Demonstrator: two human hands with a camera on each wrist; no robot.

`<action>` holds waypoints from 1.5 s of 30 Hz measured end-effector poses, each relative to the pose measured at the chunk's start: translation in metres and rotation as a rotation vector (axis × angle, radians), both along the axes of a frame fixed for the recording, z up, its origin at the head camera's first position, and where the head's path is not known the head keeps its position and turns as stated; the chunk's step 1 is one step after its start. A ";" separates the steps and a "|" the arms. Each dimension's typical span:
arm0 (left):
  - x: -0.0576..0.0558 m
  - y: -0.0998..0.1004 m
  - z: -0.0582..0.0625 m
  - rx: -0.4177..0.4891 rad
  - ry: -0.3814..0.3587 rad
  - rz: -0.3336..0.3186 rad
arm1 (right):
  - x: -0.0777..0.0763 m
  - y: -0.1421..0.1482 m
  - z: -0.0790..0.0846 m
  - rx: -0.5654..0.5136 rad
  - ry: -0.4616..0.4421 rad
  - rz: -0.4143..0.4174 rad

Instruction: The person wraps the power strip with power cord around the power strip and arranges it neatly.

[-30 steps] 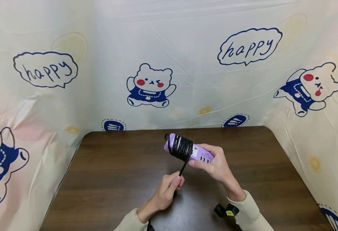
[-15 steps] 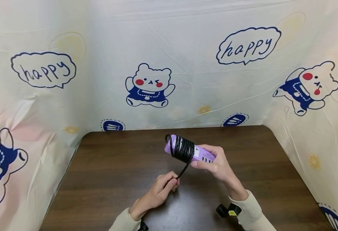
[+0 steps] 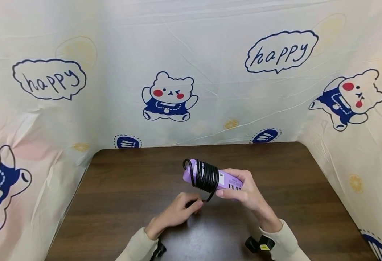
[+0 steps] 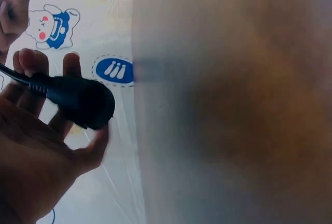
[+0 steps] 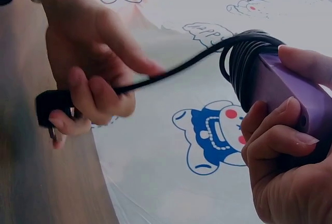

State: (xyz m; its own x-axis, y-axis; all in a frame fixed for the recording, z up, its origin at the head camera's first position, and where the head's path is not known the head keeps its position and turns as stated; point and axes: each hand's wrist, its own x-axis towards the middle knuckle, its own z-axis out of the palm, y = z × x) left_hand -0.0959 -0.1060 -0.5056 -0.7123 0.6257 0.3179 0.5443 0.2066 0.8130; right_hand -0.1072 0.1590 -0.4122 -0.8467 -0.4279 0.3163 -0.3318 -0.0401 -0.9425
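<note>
My right hand point(image 3: 251, 194) grips one end of a purple power strip point(image 3: 232, 179), tilted above the table. Black cord point(image 3: 208, 177) is wound in several tight turns around the strip's other end, with a small loop sticking out at the tip. From the coil a short free length runs down to my left hand point(image 3: 177, 211). In the left wrist view, that hand's fingers curl around the black plug point(image 4: 83, 101) on the cord's end. Metal prongs show beneath the plug point(image 5: 52, 105) in the right wrist view. The head view mostly hides the plug behind the left hand.
A dark brown wooden table point(image 3: 128, 174) lies beneath both hands. Pale printed cloth point(image 3: 217, 108) with bears and "happy" bubbles encloses its back and sides. Small black devices sit at both wrists, one point(image 3: 259, 244) with a yellow label on the right.
The power strip and right hand have come lower, slightly toward the body. My left hand has drifted left, and the free cord now bends in a slacker curve.
</note>
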 end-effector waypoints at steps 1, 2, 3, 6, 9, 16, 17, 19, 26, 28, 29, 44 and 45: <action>-0.002 -0.001 0.001 -0.022 -0.021 0.018 | 0.000 0.000 0.000 -0.006 0.002 0.012; -0.005 -0.002 0.003 -0.040 -0.050 0.037 | 0.000 0.000 0.000 -0.009 0.000 0.019; -0.007 -0.003 0.004 -0.058 -0.073 0.056 | 0.001 0.001 0.000 -0.010 -0.002 0.026; -0.015 -0.006 0.006 -0.085 -0.089 0.112 | 0.001 0.001 -0.001 -0.010 0.012 0.047; -0.022 -0.009 0.006 -0.078 -0.010 0.172 | 0.002 0.000 -0.002 0.001 0.034 0.058; -0.038 -0.024 0.010 -0.147 0.292 0.346 | 0.008 -0.009 -0.006 0.098 0.100 0.085; -0.039 -0.026 0.015 -0.153 0.287 0.353 | 0.008 -0.010 -0.007 0.112 0.101 0.091; -0.039 -0.025 0.036 -0.176 0.247 0.368 | 0.009 -0.013 -0.008 0.140 0.108 0.100; -0.051 -0.030 0.064 -0.196 0.245 0.403 | 0.012 -0.020 -0.014 0.260 0.141 0.157; -0.054 -0.032 0.067 -0.223 0.308 0.416 | 0.013 -0.022 -0.017 0.276 0.143 0.179; -0.055 -0.033 0.068 -0.240 0.348 0.420 | 0.013 -0.023 -0.019 0.278 0.147 0.189; -0.050 -0.034 0.103 -0.297 0.448 0.216 | 0.010 -0.025 -0.031 0.331 0.211 0.099; -0.049 -0.033 0.105 -0.309 0.455 0.217 | 0.009 -0.025 -0.031 0.332 0.213 0.095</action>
